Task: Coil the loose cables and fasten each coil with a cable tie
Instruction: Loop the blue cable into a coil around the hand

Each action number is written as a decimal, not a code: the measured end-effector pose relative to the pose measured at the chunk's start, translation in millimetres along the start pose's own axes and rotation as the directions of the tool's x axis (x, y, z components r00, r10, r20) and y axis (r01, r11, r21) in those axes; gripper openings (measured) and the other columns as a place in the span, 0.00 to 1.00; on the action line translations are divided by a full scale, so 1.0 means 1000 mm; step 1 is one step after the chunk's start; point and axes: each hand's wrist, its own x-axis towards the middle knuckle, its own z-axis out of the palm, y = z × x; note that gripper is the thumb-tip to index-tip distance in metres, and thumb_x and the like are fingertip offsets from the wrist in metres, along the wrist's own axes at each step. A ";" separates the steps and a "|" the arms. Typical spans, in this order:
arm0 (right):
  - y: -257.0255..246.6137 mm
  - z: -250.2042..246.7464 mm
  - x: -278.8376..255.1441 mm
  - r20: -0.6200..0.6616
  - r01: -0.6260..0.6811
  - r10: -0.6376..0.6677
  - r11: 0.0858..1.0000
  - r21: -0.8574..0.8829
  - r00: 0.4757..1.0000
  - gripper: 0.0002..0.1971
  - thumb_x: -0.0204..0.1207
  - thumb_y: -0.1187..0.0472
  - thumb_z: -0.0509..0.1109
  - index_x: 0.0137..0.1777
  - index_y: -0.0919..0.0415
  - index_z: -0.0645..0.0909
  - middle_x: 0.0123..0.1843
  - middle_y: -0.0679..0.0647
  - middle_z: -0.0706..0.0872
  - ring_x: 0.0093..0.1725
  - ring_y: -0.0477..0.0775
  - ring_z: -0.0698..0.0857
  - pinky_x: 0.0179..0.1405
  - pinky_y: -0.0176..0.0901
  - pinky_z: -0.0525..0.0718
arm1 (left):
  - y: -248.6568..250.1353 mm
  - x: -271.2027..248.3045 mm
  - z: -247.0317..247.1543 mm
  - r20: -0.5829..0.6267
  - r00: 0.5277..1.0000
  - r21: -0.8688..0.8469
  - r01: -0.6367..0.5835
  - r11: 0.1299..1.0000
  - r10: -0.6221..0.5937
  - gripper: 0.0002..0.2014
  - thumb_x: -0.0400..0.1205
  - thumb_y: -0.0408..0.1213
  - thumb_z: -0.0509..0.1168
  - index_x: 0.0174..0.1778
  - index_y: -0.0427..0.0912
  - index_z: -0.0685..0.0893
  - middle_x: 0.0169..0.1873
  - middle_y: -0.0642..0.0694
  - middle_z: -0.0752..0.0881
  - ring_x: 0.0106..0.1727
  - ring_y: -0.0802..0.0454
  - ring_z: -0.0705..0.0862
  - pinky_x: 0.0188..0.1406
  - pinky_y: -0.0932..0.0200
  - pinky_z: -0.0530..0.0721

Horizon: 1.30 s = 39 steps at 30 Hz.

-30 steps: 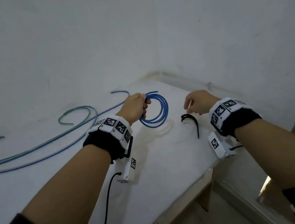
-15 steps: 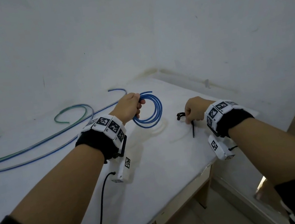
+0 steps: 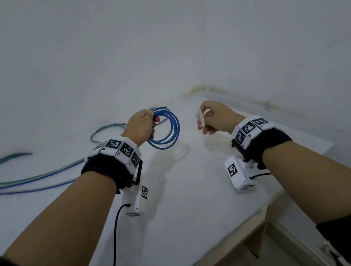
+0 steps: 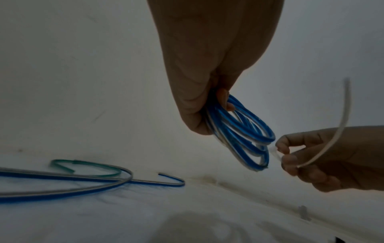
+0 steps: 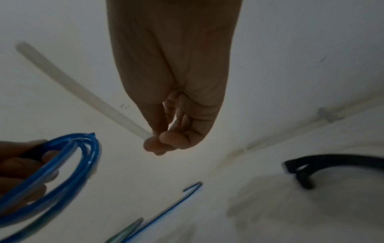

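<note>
My left hand [image 3: 145, 126] holds a coil of blue cable [image 3: 170, 131] upright above the white table [image 3: 184, 213], fingers curled round its left side. In the left wrist view the coil [image 4: 245, 131] hangs below that hand [image 4: 209, 102]. A little right of the coil, my right hand [image 3: 205, 117] pinches one end of a white cable tie [image 3: 200, 120] between thumb and fingers. The tie [image 5: 79, 87] sticks out long and free from the right hand [image 5: 158, 141]. Tie and coil [image 5: 68, 169] are apart.
Loose blue and green cables [image 3: 37, 178] lie in long curves on the left of the table; one blue end [image 4: 172, 179] curls near the wall. A black cable tie [image 5: 332, 161] lies on the table under my right hand. The table edge [image 3: 245, 226] runs front right; walls meet behind.
My right hand dipped to the table beside the black tie, then rose with the white tie to the coil's height. The left hand kept the coil and lifted slightly.
</note>
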 end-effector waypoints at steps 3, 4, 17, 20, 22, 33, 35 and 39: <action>-0.023 0.032 0.005 0.032 0.064 -0.072 0.977 0.204 0.997 0.10 0.76 0.77 0.60 0.40 0.62 0.77 0.32 0.60 0.81 0.26 0.52 0.80 0.27 0.37 0.82 | -0.008 -0.003 -0.031 -0.078 0.997 0.019 0.004 1.000 -0.002 0.17 0.87 0.37 0.47 0.34 0.40 0.74 0.26 0.47 0.69 0.23 0.53 0.67 0.26 0.61 0.70; -0.030 0.041 0.006 0.044 0.075 -0.090 0.960 0.269 0.995 0.10 0.76 0.77 0.60 0.40 0.64 0.78 0.32 0.60 0.81 0.25 0.51 0.81 0.27 0.36 0.83 | -0.011 -0.004 -0.040 -0.102 0.995 0.023 0.007 1.000 -0.004 0.18 0.87 0.37 0.47 0.34 0.40 0.74 0.26 0.47 0.69 0.22 0.54 0.68 0.26 0.61 0.70; -0.114 0.186 0.022 0.213 0.129 -0.366 0.719 0.683 0.906 0.09 0.83 0.66 0.59 0.46 0.70 0.78 0.45 0.65 0.87 0.41 0.55 0.90 0.45 0.42 0.90 | -0.046 -0.031 -0.172 -0.365 0.931 0.064 0.045 0.997 -0.019 0.17 0.87 0.38 0.48 0.35 0.41 0.75 0.28 0.47 0.71 0.25 0.52 0.68 0.27 0.60 0.70; -0.126 0.212 0.025 0.250 0.074 -0.379 0.664 0.744 0.891 0.08 0.81 0.69 0.61 0.49 0.74 0.80 0.47 0.70 0.87 0.48 0.62 0.89 0.54 0.47 0.88 | -0.052 -0.034 -0.194 -0.397 0.917 0.049 0.047 0.998 -0.023 0.17 0.87 0.37 0.48 0.35 0.41 0.75 0.28 0.48 0.72 0.26 0.53 0.67 0.27 0.61 0.70; -0.131 0.230 0.028 0.266 0.058 -0.392 0.647 0.760 0.881 0.07 0.80 0.73 0.61 0.49 0.75 0.81 0.47 0.70 0.86 0.47 0.61 0.89 0.55 0.46 0.87 | -0.057 -0.034 -0.205 -0.421 0.907 0.051 0.052 0.997 -0.025 0.17 0.87 0.37 0.47 0.36 0.41 0.74 0.29 0.49 0.72 0.27 0.53 0.68 0.27 0.61 0.70; -0.126 0.268 0.051 0.328 -0.074 -0.345 0.581 0.811 0.879 0.13 0.77 0.79 0.57 0.59 0.80 0.77 0.59 0.72 0.83 0.61 0.64 0.84 0.64 0.44 0.82 | -0.080 -0.019 -0.237 -0.544 0.838 0.083 0.095 0.992 -0.035 0.18 0.87 0.38 0.47 0.33 0.43 0.75 0.27 0.47 0.72 0.25 0.50 0.69 0.30 0.55 0.71; -0.124 0.268 0.052 0.306 -0.021 -0.368 0.610 0.792 0.878 0.09 0.77 0.74 0.64 0.55 0.74 0.81 0.58 0.68 0.85 0.61 0.61 0.85 0.65 0.43 0.81 | -0.081 -0.017 -0.238 -0.550 0.834 0.071 0.103 0.992 -0.047 0.18 0.87 0.38 0.47 0.34 0.43 0.75 0.28 0.48 0.73 0.25 0.50 0.70 0.31 0.55 0.71; -0.124 0.268 0.053 0.207 0.091 -0.372 0.643 0.760 0.905 0.07 0.79 0.68 0.66 0.48 0.71 0.85 0.45 0.61 0.89 0.45 0.54 0.89 0.50 0.40 0.88 | -0.080 -0.015 -0.236 -0.547 0.836 0.066 0.104 0.992 -0.052 0.18 0.87 0.38 0.47 0.34 0.43 0.75 0.27 0.47 0.72 0.25 0.51 0.69 0.33 0.54 0.71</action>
